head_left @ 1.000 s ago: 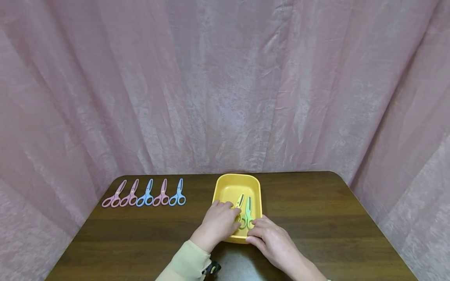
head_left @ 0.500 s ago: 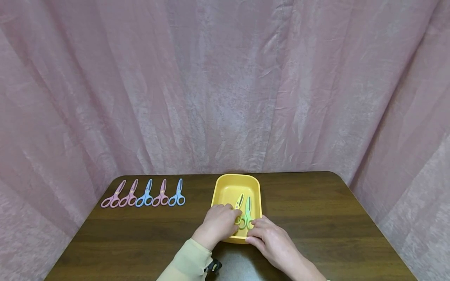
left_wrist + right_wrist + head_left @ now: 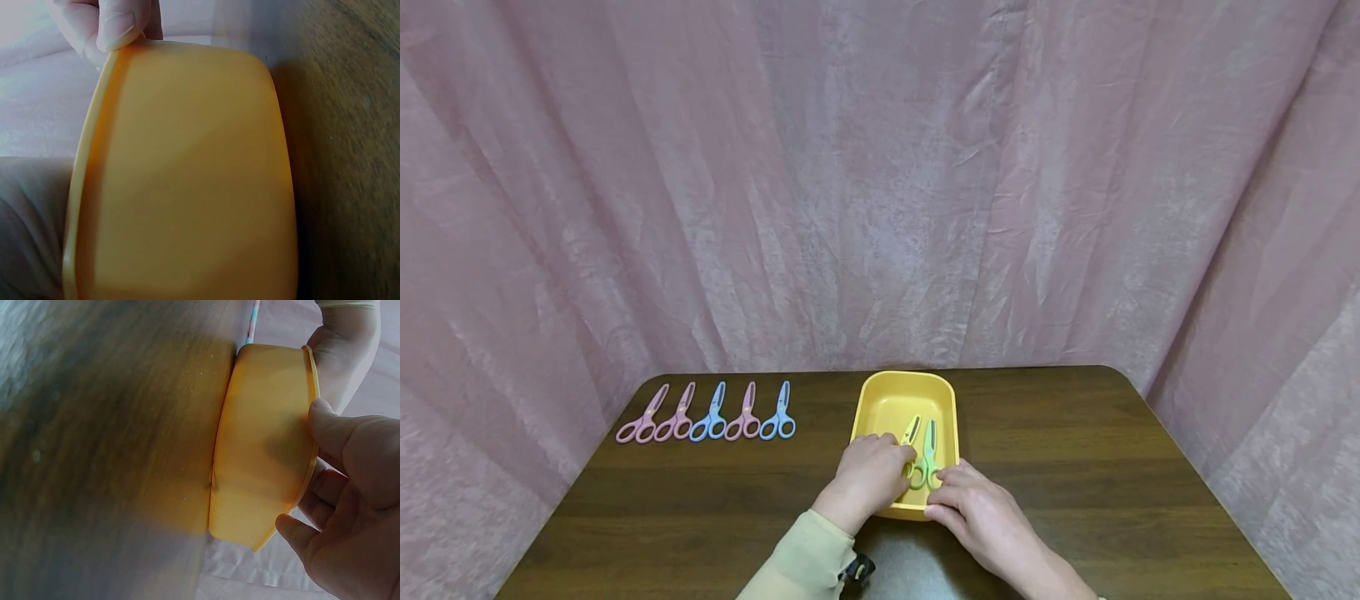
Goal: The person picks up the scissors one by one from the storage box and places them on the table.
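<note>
A yellow plastic tray (image 3: pixel 887 407) stands on the table, holding yellow scissors (image 3: pixel 912 428) and light green scissors (image 3: pixel 929 448) side by side, blades pointing away. My left hand (image 3: pixel 867 477) reaches over the tray's left wall; its thumb and fingers close around the handles of the yellow scissors, which they partly cover. With my right hand (image 3: pixel 988 518) I grip the tray's near right corner. In the right wrist view, the right thumb (image 3: pixel 324 419) lies at the rim of the tray (image 3: pixel 269 431). The left wrist view mostly shows the tray's outer wall (image 3: pixel 194 162), hiding the scissors.
Several scissors lie in a row at the table's left, among them pink scissors (image 3: pixel 683 414) and blue scissors (image 3: pixel 781 412), with blades pointing away. A dark wooden table (image 3: pixel 1075 442) extends on both sides of the tray. Pink curtains (image 3: pixel 880 183) hang behind it.
My left fingers have drawn in around the yellow scissors' handles, and the hand has shifted slightly right. The right hand has stayed on the tray corner.
</note>
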Demonstrator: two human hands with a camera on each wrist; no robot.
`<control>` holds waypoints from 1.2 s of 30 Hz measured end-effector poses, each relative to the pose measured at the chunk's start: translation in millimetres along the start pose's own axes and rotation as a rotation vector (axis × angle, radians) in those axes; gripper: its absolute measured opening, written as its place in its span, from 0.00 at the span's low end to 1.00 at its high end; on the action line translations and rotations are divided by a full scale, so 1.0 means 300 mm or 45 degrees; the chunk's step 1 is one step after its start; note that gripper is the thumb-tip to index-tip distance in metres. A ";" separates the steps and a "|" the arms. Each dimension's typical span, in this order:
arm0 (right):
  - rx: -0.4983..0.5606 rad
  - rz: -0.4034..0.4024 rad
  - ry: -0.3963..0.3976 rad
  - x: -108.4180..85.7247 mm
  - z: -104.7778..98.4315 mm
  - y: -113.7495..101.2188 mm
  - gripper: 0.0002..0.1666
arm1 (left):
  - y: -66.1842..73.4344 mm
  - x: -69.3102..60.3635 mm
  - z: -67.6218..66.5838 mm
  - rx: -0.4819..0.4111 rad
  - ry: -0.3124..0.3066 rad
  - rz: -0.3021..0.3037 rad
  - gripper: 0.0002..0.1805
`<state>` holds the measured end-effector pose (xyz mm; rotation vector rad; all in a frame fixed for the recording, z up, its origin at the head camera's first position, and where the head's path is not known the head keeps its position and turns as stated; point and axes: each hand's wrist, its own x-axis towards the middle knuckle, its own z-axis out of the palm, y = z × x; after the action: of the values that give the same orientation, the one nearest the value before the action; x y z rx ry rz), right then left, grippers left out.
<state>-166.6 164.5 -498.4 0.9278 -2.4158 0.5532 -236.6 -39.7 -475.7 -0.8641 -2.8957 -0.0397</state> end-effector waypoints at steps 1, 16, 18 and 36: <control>-0.004 0.000 0.001 -0.001 0.002 0.002 0.09 | 0.000 0.000 0.000 -0.001 0.006 0.001 0.12; 0.018 0.007 0.014 -0.002 0.006 0.002 0.09 | 0.001 -0.001 0.000 0.000 0.050 0.012 0.11; 0.017 0.008 0.017 -0.002 0.006 0.003 0.09 | 0.000 0.000 0.000 0.002 0.049 0.010 0.12; 0.028 -0.023 0.017 0.004 0.001 0.004 0.09 | 0.002 -0.002 0.004 -0.027 0.060 -0.002 0.12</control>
<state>-168.4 164.6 -498.2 0.9508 -2.3916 0.5784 -236.0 -39.5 -476.9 -0.8526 -2.8571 -0.0894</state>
